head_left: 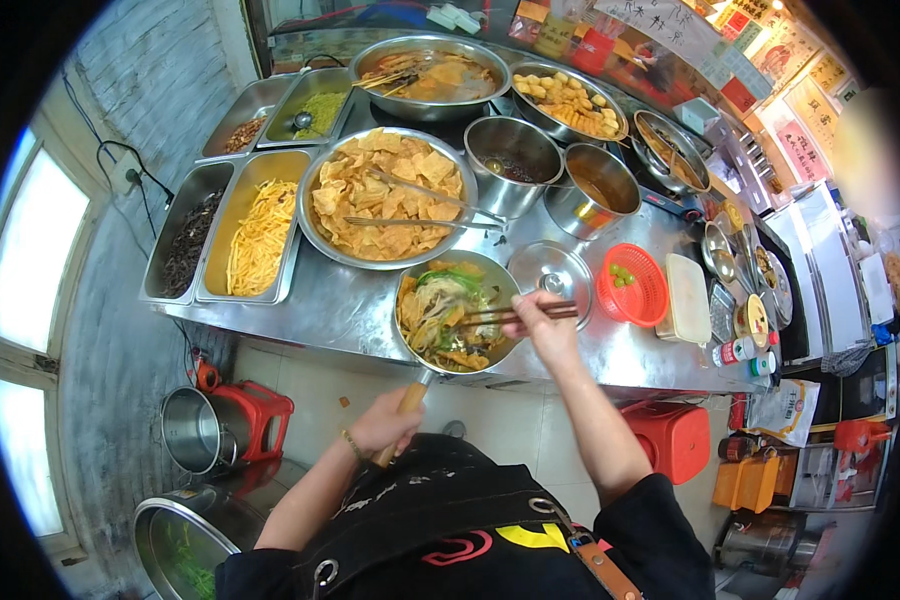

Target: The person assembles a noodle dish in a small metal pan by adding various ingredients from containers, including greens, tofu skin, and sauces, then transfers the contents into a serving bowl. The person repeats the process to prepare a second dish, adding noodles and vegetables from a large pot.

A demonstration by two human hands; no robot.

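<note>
My left hand (380,425) is closed round the wooden handle of a metal pan (507,285) at the table's near edge. Noodles (440,303) with green leaves and yellowish pieces fill the pan. Pinched in my right hand (542,325) are dark chopsticks (485,317), whose tips reach into the noodles. Just beyond the pan stands a wide metal bowl (460,237) of crisp golden sheets (380,195), with metal tongs (420,222) lying across it. A round metal lid (550,275) lies right of the pan.
At left are metal trays with yellow strips (260,235), dark shreds (192,240) and chopped greens (320,112). Behind stand a broth basin (430,85) and deep pots (513,165). A red basket (632,300) sits right. Below are a red stool (675,440) and a metal pot (195,430).
</note>
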